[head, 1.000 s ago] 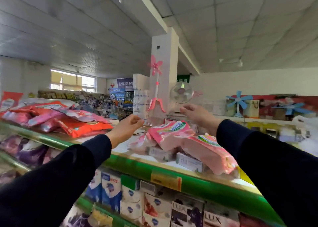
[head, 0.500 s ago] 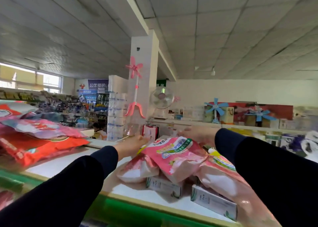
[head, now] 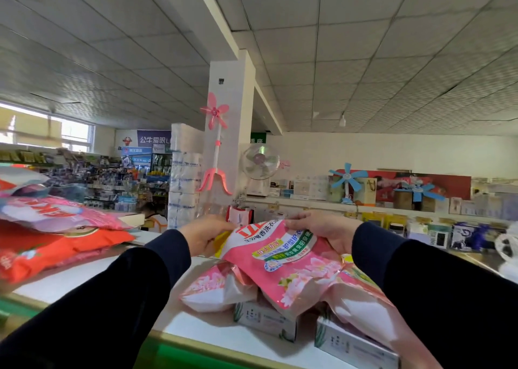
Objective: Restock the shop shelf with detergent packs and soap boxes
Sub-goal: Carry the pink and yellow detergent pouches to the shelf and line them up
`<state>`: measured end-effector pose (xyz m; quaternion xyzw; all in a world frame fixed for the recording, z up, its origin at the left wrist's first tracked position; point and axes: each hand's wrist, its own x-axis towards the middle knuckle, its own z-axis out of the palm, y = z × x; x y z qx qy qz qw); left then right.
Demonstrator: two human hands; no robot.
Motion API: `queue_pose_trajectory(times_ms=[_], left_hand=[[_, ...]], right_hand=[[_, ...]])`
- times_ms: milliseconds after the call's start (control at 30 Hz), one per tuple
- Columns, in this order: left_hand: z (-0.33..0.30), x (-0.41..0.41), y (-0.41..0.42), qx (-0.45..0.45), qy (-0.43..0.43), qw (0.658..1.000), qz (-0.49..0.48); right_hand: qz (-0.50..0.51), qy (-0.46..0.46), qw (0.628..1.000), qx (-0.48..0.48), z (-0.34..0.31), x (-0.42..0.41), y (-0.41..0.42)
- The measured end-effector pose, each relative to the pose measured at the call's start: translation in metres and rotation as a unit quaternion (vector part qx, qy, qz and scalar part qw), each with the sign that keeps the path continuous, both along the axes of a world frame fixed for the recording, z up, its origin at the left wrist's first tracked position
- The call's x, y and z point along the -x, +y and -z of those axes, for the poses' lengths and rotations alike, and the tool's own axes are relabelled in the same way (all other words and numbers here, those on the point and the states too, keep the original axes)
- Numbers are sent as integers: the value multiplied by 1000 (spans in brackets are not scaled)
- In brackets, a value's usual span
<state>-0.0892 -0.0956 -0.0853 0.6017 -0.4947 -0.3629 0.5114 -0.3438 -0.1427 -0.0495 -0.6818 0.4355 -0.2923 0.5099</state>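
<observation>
The left hand's (head: 206,238) fingertips are hidden behind the top pink detergent pack (head: 283,262). That pack covers most of the soap boxes (head: 266,319) beneath. The red packs (head: 56,245) at left are blurred and cut by the edge.

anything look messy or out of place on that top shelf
Yes: the pink detergent packs lie in a loose, tilted heap over the soap boxes, not in rows. Both hands, left and right, grip the top pack's upper edge.
</observation>
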Motion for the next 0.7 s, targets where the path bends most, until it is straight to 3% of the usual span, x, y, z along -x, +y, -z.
queue_pose_trajectory(times_ms=[167, 500, 600, 700], left_hand=[[-30, 2, 3, 170, 95, 980, -46], [-100, 42, 30, 409, 25, 912, 3], [-120, 54, 37, 448, -14, 894, -1], [-130, 62, 45, 469, -31, 883, -5]], right_hand=[[-18, -96, 995, -20, -14, 8, 9], [-73, -45, 996, -7, -61, 30, 34], [-68, -97, 993, 23, -73, 36, 42], [-39, -213, 972, 89, -77, 37, 48]])
